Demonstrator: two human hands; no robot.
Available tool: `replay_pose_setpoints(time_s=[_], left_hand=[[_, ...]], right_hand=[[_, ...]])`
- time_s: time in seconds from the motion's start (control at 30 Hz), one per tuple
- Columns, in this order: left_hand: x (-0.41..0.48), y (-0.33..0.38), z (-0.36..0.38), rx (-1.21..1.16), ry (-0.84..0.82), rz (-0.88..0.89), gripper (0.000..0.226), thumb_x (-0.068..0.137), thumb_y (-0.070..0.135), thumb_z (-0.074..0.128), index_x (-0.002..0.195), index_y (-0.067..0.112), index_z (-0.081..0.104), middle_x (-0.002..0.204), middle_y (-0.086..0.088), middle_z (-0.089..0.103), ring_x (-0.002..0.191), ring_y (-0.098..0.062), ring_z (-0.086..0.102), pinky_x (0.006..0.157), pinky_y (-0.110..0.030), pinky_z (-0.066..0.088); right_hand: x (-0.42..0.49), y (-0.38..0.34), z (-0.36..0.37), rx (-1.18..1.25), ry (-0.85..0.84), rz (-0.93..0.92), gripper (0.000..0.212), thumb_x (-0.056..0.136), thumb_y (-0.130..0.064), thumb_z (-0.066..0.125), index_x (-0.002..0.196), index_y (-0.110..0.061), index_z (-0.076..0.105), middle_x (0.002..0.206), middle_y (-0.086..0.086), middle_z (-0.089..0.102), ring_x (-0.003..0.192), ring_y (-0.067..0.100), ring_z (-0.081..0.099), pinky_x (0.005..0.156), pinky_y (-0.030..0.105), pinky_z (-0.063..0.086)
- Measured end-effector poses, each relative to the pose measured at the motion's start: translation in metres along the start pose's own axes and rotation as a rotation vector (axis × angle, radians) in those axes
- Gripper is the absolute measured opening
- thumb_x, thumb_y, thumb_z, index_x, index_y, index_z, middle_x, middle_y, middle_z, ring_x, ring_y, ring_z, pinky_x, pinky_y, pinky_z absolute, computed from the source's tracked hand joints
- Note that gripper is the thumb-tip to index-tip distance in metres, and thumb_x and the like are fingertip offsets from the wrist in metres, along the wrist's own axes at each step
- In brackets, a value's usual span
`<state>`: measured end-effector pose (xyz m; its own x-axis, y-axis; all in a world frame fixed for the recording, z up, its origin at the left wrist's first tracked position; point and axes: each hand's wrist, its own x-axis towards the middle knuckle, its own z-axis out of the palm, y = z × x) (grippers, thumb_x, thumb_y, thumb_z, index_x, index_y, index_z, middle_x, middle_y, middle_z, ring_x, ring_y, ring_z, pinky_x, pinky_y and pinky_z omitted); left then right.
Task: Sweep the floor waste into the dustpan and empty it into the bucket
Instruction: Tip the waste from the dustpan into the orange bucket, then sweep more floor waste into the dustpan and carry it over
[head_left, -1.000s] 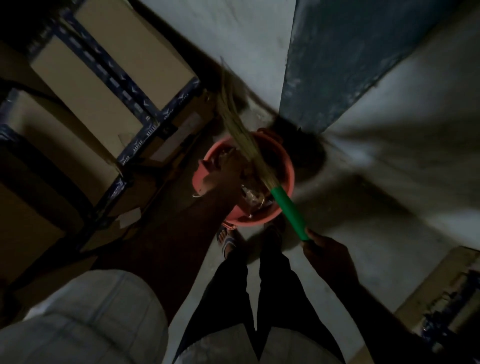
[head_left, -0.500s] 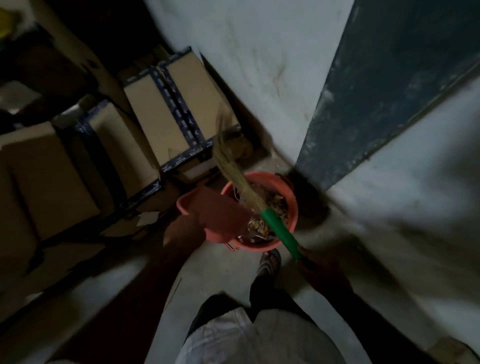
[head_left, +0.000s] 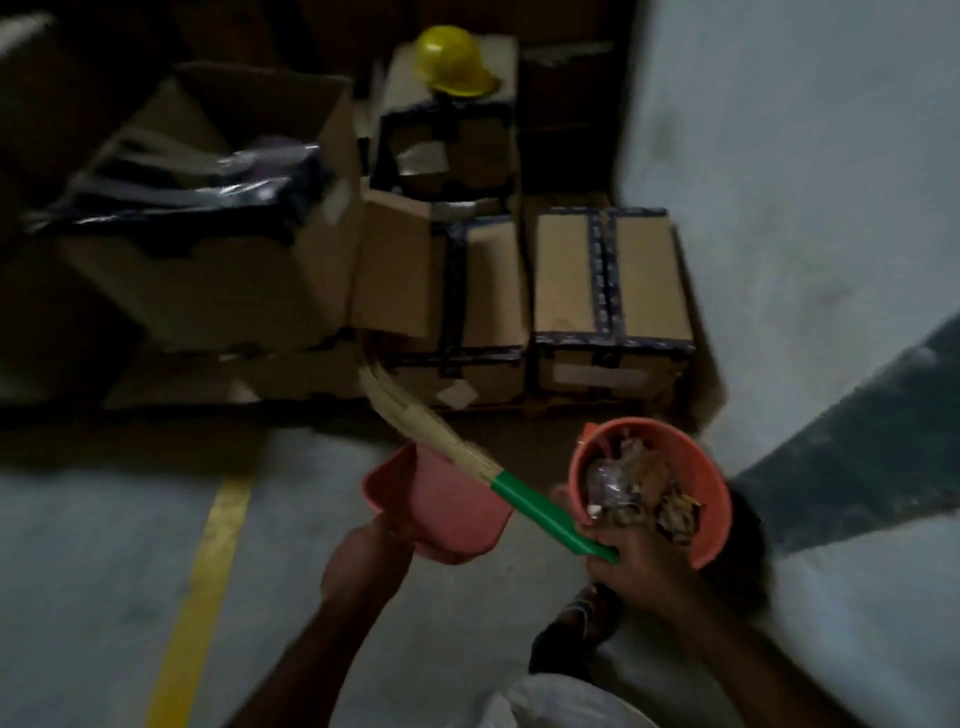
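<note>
An orange bucket (head_left: 711, 499) stands on the grey floor near the wall, filled with paper and wrapper waste (head_left: 641, 486). My left hand (head_left: 363, 561) holds a pink dustpan (head_left: 441, 506) by its rear, left of the bucket and off the floor. My right hand (head_left: 636, 564) grips the green handle of a straw broom (head_left: 540, 506). The bristles (head_left: 400, 410) slant up and left over the dustpan.
Stacked cardboard boxes (head_left: 613, 291) taped in dark blue line the wall behind. A yellow hard hat (head_left: 457, 60) sits on the top box. A yellow line (head_left: 202, 577) runs down the floor at left. My sandalled foot (head_left: 576, 629) is below the bucket.
The dustpan has come away from over the bucket and now sits to its left. The view has swung up and left, showing more boxes and the hard hat.
</note>
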<state>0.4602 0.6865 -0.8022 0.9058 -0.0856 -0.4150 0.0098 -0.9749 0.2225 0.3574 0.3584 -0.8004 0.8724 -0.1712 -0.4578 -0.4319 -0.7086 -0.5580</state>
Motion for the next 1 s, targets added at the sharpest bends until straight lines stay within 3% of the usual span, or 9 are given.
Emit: replay_pose_setpoints(time_s=[0.07,0.13,0.23,0.37,0.5,0.6,0.7,1.0], left_hand=[[-0.039,-0.041,-0.003,-0.085,0.070,-0.087,0.042,0.093,0.051,0.053,0.130,0.030,0.056,0.110,-0.008,0.072,0.102,-0.031,0.067,0.079,-0.037,0.052],[-0.076,-0.085,-0.006,-0.156,0.157,-0.177,0.041,0.094,0.053,0.053,0.128,0.030,0.057,0.104,-0.010,0.072,0.099,-0.034,0.067,0.076,-0.038,0.052],[-0.128,-0.149,-0.011,-0.254,0.263,-0.317,0.041,0.088,0.054,0.059,0.117,0.024,0.061,0.101,-0.011,0.073,0.098,-0.034,0.068,0.073,-0.039,0.055],[-0.179,-0.213,-0.026,-0.360,0.372,-0.482,0.041,0.086,0.049,0.065,0.114,0.019,0.062,0.103,-0.008,0.073,0.102,-0.032,0.066,0.074,-0.037,0.052],[-0.208,-0.262,-0.042,-0.450,0.476,-0.639,0.039,0.085,0.046,0.067,0.115,0.021,0.064,0.107,-0.008,0.072,0.104,-0.030,0.065,0.076,-0.035,0.049],[-0.217,-0.300,-0.058,-0.472,0.563,-0.711,0.043,0.084,0.046,0.068,0.122,0.025,0.063,0.110,-0.005,0.072,0.108,-0.030,0.064,0.079,-0.035,0.049],[-0.216,-0.343,-0.078,-0.499,0.637,-0.781,0.040,0.084,0.043,0.069,0.119,0.025,0.065,0.108,-0.006,0.073,0.108,-0.031,0.064,0.079,-0.036,0.049],[-0.193,-0.487,-0.146,-0.514,0.768,-0.987,0.037,0.081,0.049,0.069,0.111,0.029,0.066,0.100,-0.003,0.074,0.098,-0.029,0.067,0.072,-0.034,0.053]], right_hand=[[-0.004,-0.042,0.020,-0.048,-0.052,-0.080,0.048,0.082,-0.040,0.067,0.129,-0.041,0.061,0.117,-0.011,0.071,0.078,-0.007,0.060,0.070,0.004,0.042],[-0.010,-0.088,0.044,-0.045,-0.106,-0.203,0.049,0.082,-0.037,0.068,0.130,-0.031,0.062,0.120,-0.007,0.070,0.065,-0.018,0.053,0.063,-0.002,0.034],[-0.017,-0.148,0.086,-0.037,-0.177,-0.338,0.046,0.082,-0.027,0.075,0.127,-0.024,0.064,0.123,-0.009,0.066,0.073,-0.032,0.049,0.067,-0.005,0.035],[-0.022,-0.224,0.136,-0.017,-0.277,-0.429,0.045,0.081,-0.031,0.076,0.125,-0.031,0.066,0.116,-0.012,0.071,0.071,-0.019,0.058,0.062,0.004,0.041],[-0.029,-0.305,0.172,-0.020,-0.357,-0.530,0.043,0.084,-0.020,0.074,0.126,-0.021,0.066,0.114,-0.002,0.072,0.058,-0.015,0.056,0.052,0.005,0.040],[-0.027,-0.366,0.196,-0.050,-0.399,-0.592,0.045,0.083,-0.028,0.074,0.127,-0.028,0.066,0.104,-0.010,0.073,0.054,-0.006,0.059,0.048,0.010,0.042],[-0.018,-0.433,0.224,-0.078,-0.459,-0.621,0.043,0.084,-0.032,0.073,0.126,-0.037,0.064,0.090,-0.016,0.068,0.051,0.012,0.060,0.044,0.024,0.048],[0.010,-0.636,0.324,-0.091,-0.609,-0.796,0.044,0.083,-0.032,0.072,0.126,-0.031,0.065,0.086,-0.004,0.072,0.044,0.015,0.059,0.038,0.026,0.042]])
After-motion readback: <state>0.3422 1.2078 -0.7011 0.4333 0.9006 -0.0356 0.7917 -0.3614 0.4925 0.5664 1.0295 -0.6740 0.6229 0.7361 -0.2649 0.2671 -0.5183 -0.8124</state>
